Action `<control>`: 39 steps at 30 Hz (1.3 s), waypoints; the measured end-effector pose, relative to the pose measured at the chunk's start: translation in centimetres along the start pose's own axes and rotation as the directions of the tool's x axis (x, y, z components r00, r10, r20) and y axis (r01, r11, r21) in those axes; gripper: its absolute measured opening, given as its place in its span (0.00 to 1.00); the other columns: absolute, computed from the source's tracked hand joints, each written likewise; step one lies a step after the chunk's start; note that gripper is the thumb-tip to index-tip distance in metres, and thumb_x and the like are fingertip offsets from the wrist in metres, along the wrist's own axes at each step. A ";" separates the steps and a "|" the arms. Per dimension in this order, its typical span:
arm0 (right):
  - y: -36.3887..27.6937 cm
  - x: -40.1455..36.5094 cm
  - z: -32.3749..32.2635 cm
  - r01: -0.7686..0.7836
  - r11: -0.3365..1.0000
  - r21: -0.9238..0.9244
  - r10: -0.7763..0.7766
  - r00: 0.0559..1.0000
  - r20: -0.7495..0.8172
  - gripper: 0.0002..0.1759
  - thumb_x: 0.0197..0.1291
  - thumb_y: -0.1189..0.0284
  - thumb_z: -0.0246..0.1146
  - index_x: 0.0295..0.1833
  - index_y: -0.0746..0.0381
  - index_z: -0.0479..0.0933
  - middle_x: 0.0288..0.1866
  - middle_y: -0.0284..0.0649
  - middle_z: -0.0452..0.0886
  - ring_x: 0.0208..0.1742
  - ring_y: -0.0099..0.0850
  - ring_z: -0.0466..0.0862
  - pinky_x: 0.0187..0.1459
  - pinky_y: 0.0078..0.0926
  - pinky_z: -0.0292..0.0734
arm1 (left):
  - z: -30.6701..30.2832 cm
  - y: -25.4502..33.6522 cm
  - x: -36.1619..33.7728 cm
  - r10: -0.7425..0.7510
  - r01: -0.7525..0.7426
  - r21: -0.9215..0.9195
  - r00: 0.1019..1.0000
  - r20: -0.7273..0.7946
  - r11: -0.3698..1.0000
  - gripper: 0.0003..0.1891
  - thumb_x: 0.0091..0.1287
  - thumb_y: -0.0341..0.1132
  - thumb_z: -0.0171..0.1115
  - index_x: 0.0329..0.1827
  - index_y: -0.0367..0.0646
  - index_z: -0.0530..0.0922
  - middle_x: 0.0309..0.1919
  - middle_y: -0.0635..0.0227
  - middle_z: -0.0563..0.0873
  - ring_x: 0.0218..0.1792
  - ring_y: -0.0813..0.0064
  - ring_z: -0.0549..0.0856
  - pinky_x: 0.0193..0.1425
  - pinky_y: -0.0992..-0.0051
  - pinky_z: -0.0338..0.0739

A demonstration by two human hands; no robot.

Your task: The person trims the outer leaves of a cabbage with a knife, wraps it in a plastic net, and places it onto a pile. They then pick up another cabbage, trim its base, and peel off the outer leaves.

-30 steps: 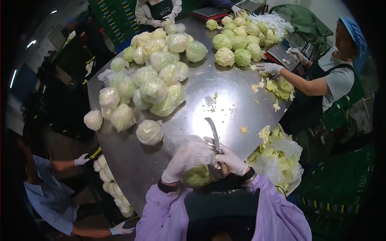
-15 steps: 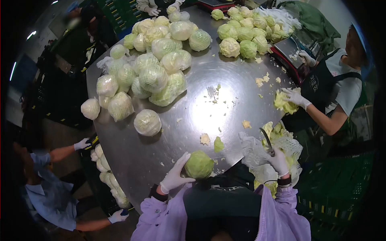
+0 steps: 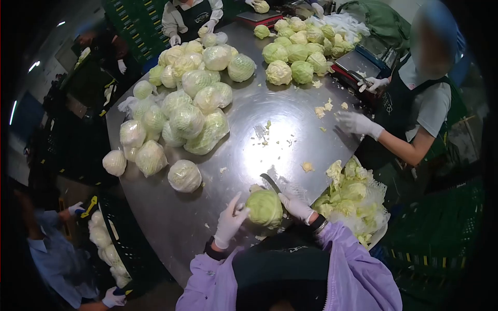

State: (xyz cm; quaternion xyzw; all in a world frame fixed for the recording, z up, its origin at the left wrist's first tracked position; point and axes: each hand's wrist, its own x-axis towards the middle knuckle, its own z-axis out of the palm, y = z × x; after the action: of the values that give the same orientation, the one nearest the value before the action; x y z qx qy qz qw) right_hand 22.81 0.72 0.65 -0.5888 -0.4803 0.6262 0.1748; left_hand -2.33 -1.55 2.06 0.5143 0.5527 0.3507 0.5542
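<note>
A green cabbage (image 3: 264, 208) sits on the metal table's near edge, directly in front of me. My left hand (image 3: 230, 222), in a white glove, is at its left side with fingers apart, the fingertips close to or touching the leaves. My right hand (image 3: 298, 208), also gloved, grips a knife (image 3: 270, 183) with a dark, curved blade pointing up and left, just beyond the cabbage's right side. The knife's handle is hidden in my fingers. Whitish netting (image 3: 293, 188) appears to lie on the table beside the blade.
Wrapped cabbages (image 3: 187, 120) are heaped at left; bare ones (image 3: 302, 72) are piled at the back right. A container of trimmed leaves (image 3: 348, 199) stands at my right. A co-worker's gloved hand (image 3: 358, 124) reaches over the right edge. Another person holds a crate (image 3: 122, 243) at lower left.
My right hand has brought the knife left from the leaf container to the cabbage. My left hand has eased slightly off the cabbage. The right co-worker's hand no longer holds leaves.
</note>
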 end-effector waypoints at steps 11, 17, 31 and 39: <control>-0.7 -0.9 -1.1 0.283 0.945 -0.165 -0.321 0.899 -0.298 0.22 0.70 0.62 0.53 0.63 0.62 0.71 0.47 0.46 0.83 0.41 0.39 0.84 0.43 0.32 0.79 | 4.1 0.6 2.7 0.151 -0.137 -0.171 0.986 0.066 0.976 0.49 0.46 0.47 0.79 0.69 0.38 0.60 0.61 0.49 0.72 0.61 0.57 0.75 0.64 0.63 0.71; -2.4 -2.0 2.0 0.312 0.595 -0.741 -0.638 0.744 -0.199 0.30 0.67 0.62 0.53 0.72 0.58 0.59 0.68 0.51 0.67 0.42 0.49 0.84 0.38 0.40 0.81 | 2.9 1.2 6.9 0.029 -0.064 0.246 0.989 0.144 0.967 0.41 0.48 0.48 0.78 0.59 0.33 0.67 0.50 0.51 0.80 0.52 0.60 0.81 0.56 0.67 0.76; -2.8 3.4 -0.2 0.131 0.565 -0.815 -0.597 0.746 -0.294 0.18 0.69 0.59 0.50 0.59 0.53 0.70 0.39 0.46 0.79 0.33 0.50 0.81 0.37 0.46 0.77 | 4.4 4.4 10.4 -0.149 0.101 0.598 0.988 0.032 0.795 0.42 0.53 0.68 0.62 0.44 0.29 0.76 0.40 0.40 0.83 0.44 0.48 0.84 0.49 0.62 0.77; -2.5 4.8 -3.5 0.072 0.852 -0.518 -0.346 0.821 -0.454 0.15 0.71 0.59 0.48 0.51 0.55 0.74 0.40 0.52 0.81 0.42 0.52 0.81 0.42 0.43 0.75 | 4.3 4.4 9.3 -0.081 0.007 0.605 0.992 0.096 0.796 0.35 0.55 0.60 0.65 0.48 0.33 0.76 0.42 0.45 0.83 0.46 0.52 0.84 0.50 0.63 0.76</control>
State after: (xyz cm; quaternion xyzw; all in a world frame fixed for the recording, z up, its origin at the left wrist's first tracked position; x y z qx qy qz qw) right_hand 23.97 7.06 0.54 -0.7048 -0.6157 0.2757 0.2195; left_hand 4.00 7.51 3.29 0.6704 0.6141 0.1128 0.4010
